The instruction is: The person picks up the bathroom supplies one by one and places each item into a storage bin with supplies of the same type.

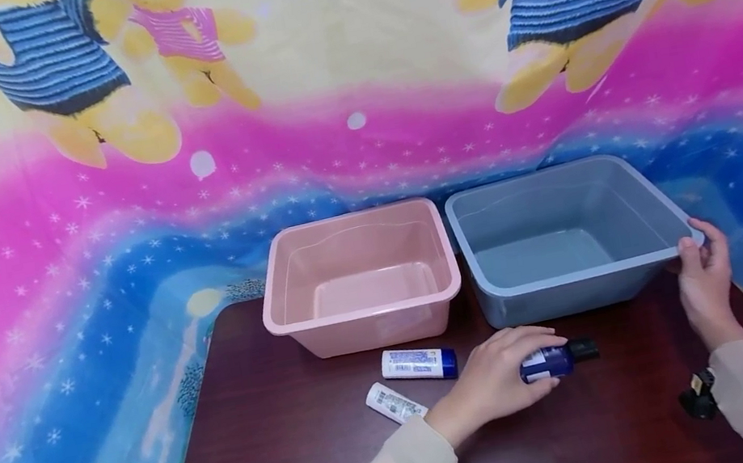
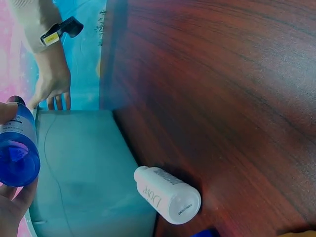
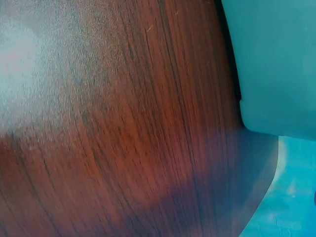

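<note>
Hands: left [image 1: 495, 379] grips blue bottle [image 1: 547, 363], right [image 1: 706, 279] pinches grey tub's rim [image 1: 574, 277]; white bottles [image 1: 418, 363] nearby.

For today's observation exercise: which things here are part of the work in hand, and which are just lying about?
In use:
left hand gripping the dark blue bottle
right hand holding the grey tub rim

Lying about:
pink tub
blue-capped white bottle
white bottle
table
</note>
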{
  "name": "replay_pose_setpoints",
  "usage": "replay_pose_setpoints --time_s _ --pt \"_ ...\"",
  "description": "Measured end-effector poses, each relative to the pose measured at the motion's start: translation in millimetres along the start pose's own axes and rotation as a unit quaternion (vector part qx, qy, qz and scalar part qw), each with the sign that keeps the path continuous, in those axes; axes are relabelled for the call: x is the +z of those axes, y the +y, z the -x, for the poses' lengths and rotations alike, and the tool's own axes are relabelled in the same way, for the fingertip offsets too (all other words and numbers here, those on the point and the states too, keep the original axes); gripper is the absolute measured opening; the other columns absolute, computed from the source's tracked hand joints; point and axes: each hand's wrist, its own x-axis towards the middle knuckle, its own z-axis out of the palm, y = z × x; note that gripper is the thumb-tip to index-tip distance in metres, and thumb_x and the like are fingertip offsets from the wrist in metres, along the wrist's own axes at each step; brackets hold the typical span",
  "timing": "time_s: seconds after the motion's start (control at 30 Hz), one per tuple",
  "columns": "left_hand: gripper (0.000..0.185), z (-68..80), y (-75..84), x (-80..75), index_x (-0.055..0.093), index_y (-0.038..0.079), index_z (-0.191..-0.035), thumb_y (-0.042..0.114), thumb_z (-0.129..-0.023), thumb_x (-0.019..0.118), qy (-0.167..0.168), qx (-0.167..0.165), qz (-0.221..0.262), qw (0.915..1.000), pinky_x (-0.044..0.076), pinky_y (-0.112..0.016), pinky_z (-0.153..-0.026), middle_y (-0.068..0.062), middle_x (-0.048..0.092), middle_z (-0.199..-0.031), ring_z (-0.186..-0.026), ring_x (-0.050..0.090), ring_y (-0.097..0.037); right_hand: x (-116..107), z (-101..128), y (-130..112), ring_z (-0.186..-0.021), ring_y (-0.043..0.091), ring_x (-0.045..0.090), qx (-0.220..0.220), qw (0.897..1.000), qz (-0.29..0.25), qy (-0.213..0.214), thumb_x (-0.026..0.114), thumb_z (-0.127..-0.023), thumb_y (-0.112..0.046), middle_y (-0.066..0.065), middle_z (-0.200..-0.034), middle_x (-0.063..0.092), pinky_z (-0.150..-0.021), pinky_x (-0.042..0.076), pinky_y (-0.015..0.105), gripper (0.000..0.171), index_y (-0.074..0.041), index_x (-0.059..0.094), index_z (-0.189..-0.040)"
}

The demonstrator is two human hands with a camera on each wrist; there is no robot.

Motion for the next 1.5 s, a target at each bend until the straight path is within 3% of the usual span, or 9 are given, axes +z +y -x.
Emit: replay_pose_setpoints --time_s 0.27,0.8,1.2,1.5 --pt "0.051 -4.3 -0.7 -4.7 0.062 0.024 -0.133 0.032 -0.085 0.078 0.010 -0.001 0.000 0.9999 0.035 -0.012 -0.100 0.008 0.059 -0.135 -0.123 0.050 -0.002 -1 0 -5 -0.093 0.007 0.055 0.005 1.000 0.006 -0.001 0.053 -0.103 -0.013 0.002 -0.109 0.056 -0.071 0.049 0.009 0.037 -0.017 0.050 -0.139" --pt "0.051 -11.9 0.6 -15.3 0.059 0.021 -0.137 0.028 -0.089 0.076 0.013 -0.014 0.043 0.9989 0.037 -0.013 -0.099 0.005 0.056 -0.138 -0.123 0.050 -0.003 1 2 -8 -0.094 0.008 0.052 -0.003 1.000 0.016 -0.011 0.052 -0.103 -0.015 0.002 -0.108 0.054 -0.073 0.047 0.008 0.037 -0.017 0.048 -0.140" --pt "0.051 -18.6 2.7 -22.6 0.060 0.023 -0.136 0.032 -0.088 0.076 0.006 -0.012 0.012 0.9998 0.037 -0.011 -0.098 0.007 0.057 -0.137 -0.124 0.049 -0.001 0 3 -6 -0.094 0.008 0.050 -0.001 1.000 0.014 -0.002 0.050 -0.104 -0.013 0.001 -0.108 0.055 -0.070 0.046 0.008 0.036 -0.019 0.049 -0.139" --pt "0.051 -28.0 1.6 -24.7 0.061 0.021 -0.136 0.031 -0.088 0.076 0.039 -0.004 0.003 0.9992 0.036 -0.012 -0.100 0.006 0.057 -0.138 -0.126 0.049 -0.002 -1 0 -1 -0.091 0.009 0.048 -0.016 1.000 0.020 0.003 0.052 -0.103 -0.014 0.001 -0.102 0.052 -0.068 0.044 0.008 0.037 -0.018 0.050 -0.139"
